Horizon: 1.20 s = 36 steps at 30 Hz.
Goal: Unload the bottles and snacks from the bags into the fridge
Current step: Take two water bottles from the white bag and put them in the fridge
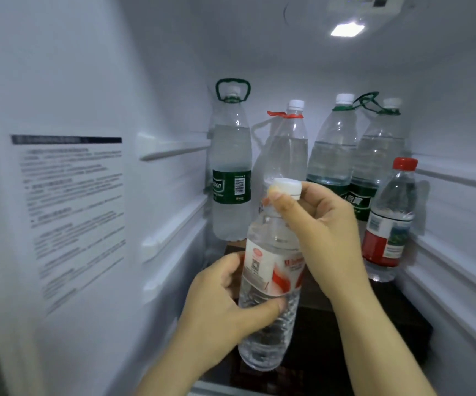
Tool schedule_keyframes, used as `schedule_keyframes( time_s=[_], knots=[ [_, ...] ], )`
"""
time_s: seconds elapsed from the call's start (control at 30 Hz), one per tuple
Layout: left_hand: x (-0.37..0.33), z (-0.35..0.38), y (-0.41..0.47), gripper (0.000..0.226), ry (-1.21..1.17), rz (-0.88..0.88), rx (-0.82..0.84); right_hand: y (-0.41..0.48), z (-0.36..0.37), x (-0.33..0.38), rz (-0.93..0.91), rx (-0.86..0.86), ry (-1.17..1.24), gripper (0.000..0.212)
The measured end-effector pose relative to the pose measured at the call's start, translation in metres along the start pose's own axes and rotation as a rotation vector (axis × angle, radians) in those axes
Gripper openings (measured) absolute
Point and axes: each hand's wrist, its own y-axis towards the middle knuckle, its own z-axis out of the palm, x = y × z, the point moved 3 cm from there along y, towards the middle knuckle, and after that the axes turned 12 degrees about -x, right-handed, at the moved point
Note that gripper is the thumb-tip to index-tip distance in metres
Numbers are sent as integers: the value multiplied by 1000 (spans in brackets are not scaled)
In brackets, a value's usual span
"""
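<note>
White-capped bottle (271,270) over the fridge's dark shelf (379,324); left hand (219,304) wraps its body, right hand (322,224) grips its neck; standing bottles (231,167) behind it; ceiling light (347,30) above; printed label (71,212) to its left.

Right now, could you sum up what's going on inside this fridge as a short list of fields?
Place: inside a white fridge, over its dark shelf
Held: clear plastic water bottle with white cap and red-and-white label, cap up
Left hand: grips the bottle's lower body
Right hand: pinches its cap
Back row: four large clear plastic bottles, standing
Right side: small clear bottle with red cap and red label, standing
</note>
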Motion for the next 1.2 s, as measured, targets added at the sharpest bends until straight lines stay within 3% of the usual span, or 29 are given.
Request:
schedule_keyframes(
  time_s=[0.2,0.4,0.63,0.9,1.1,1.2],
  knots=[
    [13,-29,-13,48,66,-49,-173,-7,20,-12,36,191,8,28],
    [34,-48,-21,50,99,-75,-225,-19,40,-31,57,281,9,20],
    [46,-52,-22,54,137,-40,-225,-19,61,-38,15,278,-36,21],
    [65,-57,-25,78,524,40,-290,-26,73,-55,13,246,-133,22],
    [63,-57,-38,78,654,101,-312,-27,83,-66,-33,223,-218,26],
    [59,-61,-48,69,546,71,-332,-29,84,-72,-35,218,-229,28]
  ],
)
